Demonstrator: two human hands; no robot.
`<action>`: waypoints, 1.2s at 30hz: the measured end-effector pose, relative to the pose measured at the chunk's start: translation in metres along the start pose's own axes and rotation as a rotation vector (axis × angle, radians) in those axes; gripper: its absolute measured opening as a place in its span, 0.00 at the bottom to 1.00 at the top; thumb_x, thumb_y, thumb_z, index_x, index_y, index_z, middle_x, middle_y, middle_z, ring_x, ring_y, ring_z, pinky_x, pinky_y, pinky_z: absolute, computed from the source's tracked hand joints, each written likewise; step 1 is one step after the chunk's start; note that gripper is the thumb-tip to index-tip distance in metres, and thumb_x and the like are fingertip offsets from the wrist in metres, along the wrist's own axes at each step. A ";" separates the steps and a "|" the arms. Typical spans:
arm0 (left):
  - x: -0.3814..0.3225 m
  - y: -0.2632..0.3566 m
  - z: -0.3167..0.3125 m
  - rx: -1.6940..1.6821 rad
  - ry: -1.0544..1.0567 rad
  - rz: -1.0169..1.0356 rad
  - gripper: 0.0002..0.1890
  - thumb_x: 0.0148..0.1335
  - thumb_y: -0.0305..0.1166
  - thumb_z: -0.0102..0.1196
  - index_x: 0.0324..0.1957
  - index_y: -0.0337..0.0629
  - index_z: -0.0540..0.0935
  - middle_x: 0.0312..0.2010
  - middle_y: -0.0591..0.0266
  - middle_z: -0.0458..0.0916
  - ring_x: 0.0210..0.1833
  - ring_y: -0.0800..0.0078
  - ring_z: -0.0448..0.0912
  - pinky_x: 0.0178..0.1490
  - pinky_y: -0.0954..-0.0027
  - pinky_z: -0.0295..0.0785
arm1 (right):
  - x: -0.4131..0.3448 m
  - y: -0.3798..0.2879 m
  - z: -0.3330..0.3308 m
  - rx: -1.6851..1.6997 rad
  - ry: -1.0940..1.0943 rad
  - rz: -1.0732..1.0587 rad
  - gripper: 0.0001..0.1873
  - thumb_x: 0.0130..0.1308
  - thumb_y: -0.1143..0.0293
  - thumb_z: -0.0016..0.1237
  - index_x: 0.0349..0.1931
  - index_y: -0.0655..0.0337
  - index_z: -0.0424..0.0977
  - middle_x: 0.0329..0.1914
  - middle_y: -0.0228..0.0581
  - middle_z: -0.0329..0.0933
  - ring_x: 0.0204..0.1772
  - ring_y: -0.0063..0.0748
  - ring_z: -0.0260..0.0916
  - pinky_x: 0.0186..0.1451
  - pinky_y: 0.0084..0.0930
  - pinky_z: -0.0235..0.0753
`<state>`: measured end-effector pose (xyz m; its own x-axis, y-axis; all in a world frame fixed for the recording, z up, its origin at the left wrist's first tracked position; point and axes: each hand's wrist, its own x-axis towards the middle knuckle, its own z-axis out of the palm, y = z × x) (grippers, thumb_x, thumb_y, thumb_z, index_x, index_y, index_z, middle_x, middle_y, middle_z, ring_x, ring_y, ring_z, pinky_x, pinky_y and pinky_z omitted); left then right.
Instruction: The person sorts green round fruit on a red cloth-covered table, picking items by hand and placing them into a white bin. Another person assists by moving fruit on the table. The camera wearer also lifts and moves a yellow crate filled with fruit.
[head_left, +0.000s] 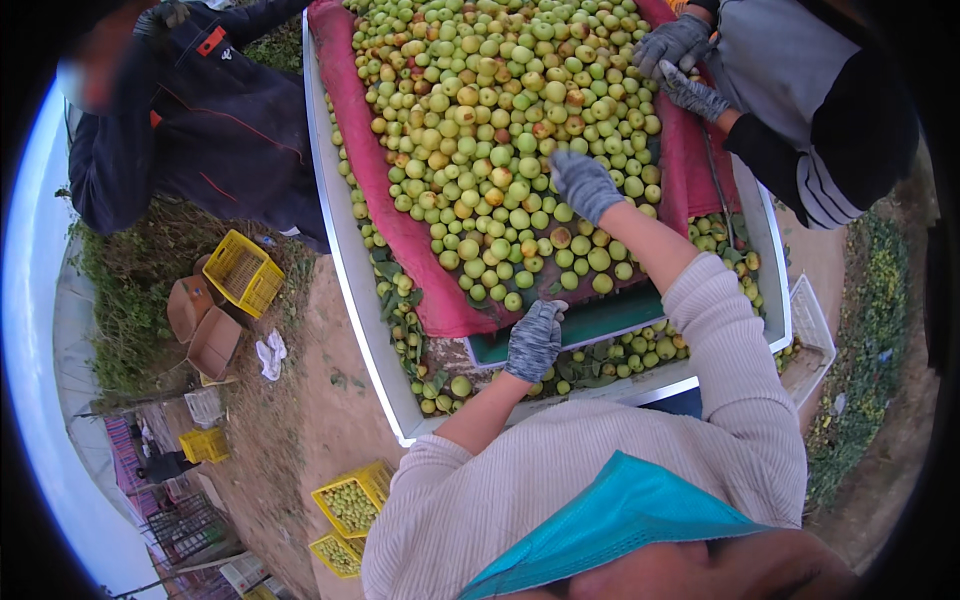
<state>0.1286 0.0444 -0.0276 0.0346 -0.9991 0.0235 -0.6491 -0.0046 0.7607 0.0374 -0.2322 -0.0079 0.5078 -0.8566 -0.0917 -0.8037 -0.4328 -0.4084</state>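
Note:
A heap of small round green fruits (480, 157), jujube-like and some with brown patches, covers a sloping surface before me. My right hand (587, 186), in a grey knit glove, reaches over the heap with its fingertips down among the fruits. Those fingertips are blurred, so a hold on a fruit is not certain. My left hand (535, 341), gloved alike, is at the slope's lower end, beside a green board (611, 319) with a pale rim. Its fingers are curled, and whatever they may hold is hidden. Red cloth (397, 225) borders the heap on both sides.
A metal-edged truck bed (346, 259) surrounds the heap, with loose fruits and leaves along its inside. Across at right, a co-worker's gloved hands (675, 56) are at the heap's edge. Another person (225, 135) stands at left. Yellow crates (352, 499) and a cardboard box (214, 341) are on the ground.

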 end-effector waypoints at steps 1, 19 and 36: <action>-0.001 0.001 0.000 0.004 0.004 0.003 0.16 0.61 0.20 0.46 0.50 0.42 0.79 0.38 0.55 0.81 0.40 0.60 0.83 0.46 0.61 0.78 | 0.007 -0.007 -0.004 0.107 0.148 -0.053 0.13 0.71 0.67 0.45 0.52 0.59 0.72 0.53 0.47 0.76 0.55 0.50 0.77 0.57 0.41 0.78; 0.010 -0.006 0.001 -0.317 0.085 -0.257 0.13 0.70 0.30 0.49 0.53 0.41 0.77 0.41 0.59 0.81 0.37 0.66 0.82 0.41 0.64 0.78 | -0.039 -0.030 0.005 0.353 0.172 -0.135 0.10 0.70 0.69 0.43 0.49 0.55 0.73 0.51 0.47 0.74 0.54 0.51 0.76 0.54 0.40 0.77; 0.117 0.024 -0.014 -0.345 0.115 0.281 0.13 0.68 0.23 0.49 0.53 0.37 0.79 0.48 0.51 0.82 0.53 0.60 0.81 0.60 0.66 0.74 | -0.404 0.194 -0.076 0.001 0.529 0.740 0.11 0.61 0.74 0.55 0.44 0.61 0.76 0.42 0.48 0.78 0.46 0.46 0.76 0.54 0.37 0.75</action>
<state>0.1271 -0.0718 0.0024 -0.0097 -0.9485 0.3167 -0.3548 0.2994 0.8857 -0.3470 0.0088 0.0189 -0.3464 -0.9329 0.0983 -0.8676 0.2788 -0.4117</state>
